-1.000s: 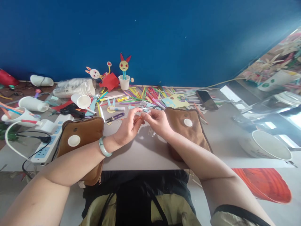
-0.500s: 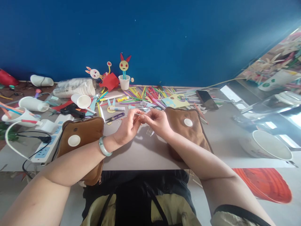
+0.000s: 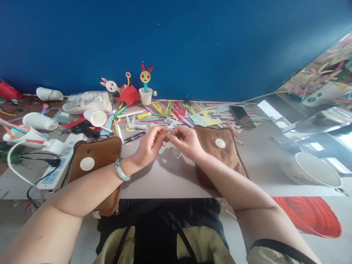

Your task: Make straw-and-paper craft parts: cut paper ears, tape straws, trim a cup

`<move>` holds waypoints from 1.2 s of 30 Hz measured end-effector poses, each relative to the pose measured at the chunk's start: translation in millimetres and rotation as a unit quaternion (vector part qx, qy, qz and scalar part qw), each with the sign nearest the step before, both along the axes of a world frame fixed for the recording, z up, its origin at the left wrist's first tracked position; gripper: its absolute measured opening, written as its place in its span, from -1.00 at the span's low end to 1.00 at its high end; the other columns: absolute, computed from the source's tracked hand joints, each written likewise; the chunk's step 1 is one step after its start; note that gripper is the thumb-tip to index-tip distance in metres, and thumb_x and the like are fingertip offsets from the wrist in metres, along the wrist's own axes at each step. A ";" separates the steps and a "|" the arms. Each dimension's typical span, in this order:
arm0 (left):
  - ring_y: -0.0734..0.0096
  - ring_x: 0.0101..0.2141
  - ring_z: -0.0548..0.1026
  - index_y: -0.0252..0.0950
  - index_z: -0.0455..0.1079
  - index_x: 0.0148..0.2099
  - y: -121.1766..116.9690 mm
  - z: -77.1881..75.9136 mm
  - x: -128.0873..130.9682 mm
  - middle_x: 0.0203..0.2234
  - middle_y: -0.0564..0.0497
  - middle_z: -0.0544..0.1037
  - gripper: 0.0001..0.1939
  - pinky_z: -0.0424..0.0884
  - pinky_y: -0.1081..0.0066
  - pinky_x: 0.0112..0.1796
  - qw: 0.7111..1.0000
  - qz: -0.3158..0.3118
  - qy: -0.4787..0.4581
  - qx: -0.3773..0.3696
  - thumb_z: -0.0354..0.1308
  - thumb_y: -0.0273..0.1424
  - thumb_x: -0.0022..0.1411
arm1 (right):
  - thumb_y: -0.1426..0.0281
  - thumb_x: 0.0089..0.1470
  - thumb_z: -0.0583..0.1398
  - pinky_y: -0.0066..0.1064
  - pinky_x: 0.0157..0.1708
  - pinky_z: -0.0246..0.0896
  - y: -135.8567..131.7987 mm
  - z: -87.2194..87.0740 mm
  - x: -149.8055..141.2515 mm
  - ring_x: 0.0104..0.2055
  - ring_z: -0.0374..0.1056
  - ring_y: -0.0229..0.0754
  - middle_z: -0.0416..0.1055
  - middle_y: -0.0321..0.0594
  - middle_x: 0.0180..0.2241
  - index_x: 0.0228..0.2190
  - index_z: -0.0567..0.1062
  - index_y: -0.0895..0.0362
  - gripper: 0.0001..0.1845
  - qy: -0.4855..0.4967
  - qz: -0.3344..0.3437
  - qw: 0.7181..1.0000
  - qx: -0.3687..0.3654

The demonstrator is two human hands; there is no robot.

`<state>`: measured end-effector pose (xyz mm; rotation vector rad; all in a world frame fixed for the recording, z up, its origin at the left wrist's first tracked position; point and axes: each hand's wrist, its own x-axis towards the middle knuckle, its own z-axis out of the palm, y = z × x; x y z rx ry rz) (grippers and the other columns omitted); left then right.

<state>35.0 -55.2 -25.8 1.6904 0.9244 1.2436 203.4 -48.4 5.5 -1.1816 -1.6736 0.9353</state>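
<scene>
My left hand (image 3: 150,145), a pale green bangle on its wrist, is closed on a thin orange stick (image 3: 164,131) that pokes out above and below its fingers. The fingertips of my right hand (image 3: 186,140) are pinched together and meet those of the left over the table. A small whitish piece seems to sit between the right fingertips, too small to name. Just below the hands a small clear plastic object (image 3: 176,151) lies on the table. Purple-handled scissors (image 3: 134,137) and a white marker-like tube (image 3: 137,127) lie beyond my left hand.
Brown padded pouches flank my arms, one on the left (image 3: 95,156) and one on the right (image 3: 222,154). Colourful sticks (image 3: 178,112) lie scattered along the wall. A paper-cup rabbit figure (image 3: 145,96), power strip (image 3: 56,167), phone (image 3: 242,117) and white tub (image 3: 313,170) stand around.
The orange stick now shows clearly in my left fingers, where a whitish strip showed between the hands before. Both hands have shifted only slightly.
</scene>
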 end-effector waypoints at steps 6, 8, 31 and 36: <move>0.57 -0.52 0.37 -0.27 0.32 -0.14 4.1 1.5 3.9 -0.42 0.05 0.50 -0.68 0.34 0.49 -0.46 0.994 -0.020 -0.074 -0.074 0.11 -0.09 0.35 | 0.21 0.04 0.27 -0.38 -0.46 0.18 3.5 1.9 2.2 -0.49 0.29 -0.25 0.48 -0.22 -0.50 -0.54 0.37 0.10 -0.72 0.002 0.020 1.000 -0.006; 0.59 -0.55 0.35 -0.27 0.32 -0.15 6.2 0.2 4.7 -0.45 0.07 0.48 -0.66 0.32 0.49 -0.48 0.989 -0.038 -0.100 -0.102 0.14 -0.08 0.33 | 0.19 0.05 0.28 -0.40 -0.48 0.15 5.0 2.1 3.3 -0.50 0.26 -0.27 0.46 -0.24 -0.53 -0.53 0.37 0.10 -0.70 -0.005 0.024 1.000 -0.005; 0.57 -0.55 0.42 -0.27 0.31 -0.17 9.3 -5.7 8.5 -0.46 0.08 0.52 -0.64 0.29 0.49 -0.51 0.957 -0.078 -0.197 -0.200 0.26 -0.09 0.23 | 0.37 0.10 0.24 -0.44 -0.45 0.17 5.0 -2.1 6.4 -0.53 0.19 -0.32 0.38 -0.34 -0.56 -0.24 0.60 0.16 -0.80 -0.064 -0.006 0.990 0.126; 0.57 -0.54 0.43 -0.28 0.33 -0.16 7.1 -4.6 8.5 -0.46 0.08 0.53 -0.64 0.28 0.49 -0.51 0.957 -0.080 -0.195 -0.201 0.25 -0.10 0.24 | 0.41 0.08 0.25 -0.46 -0.47 0.18 6.4 -1.2 7.7 -0.56 0.21 -0.34 0.42 -0.34 -0.58 -0.25 0.61 0.18 -0.81 -0.061 -0.004 0.990 0.126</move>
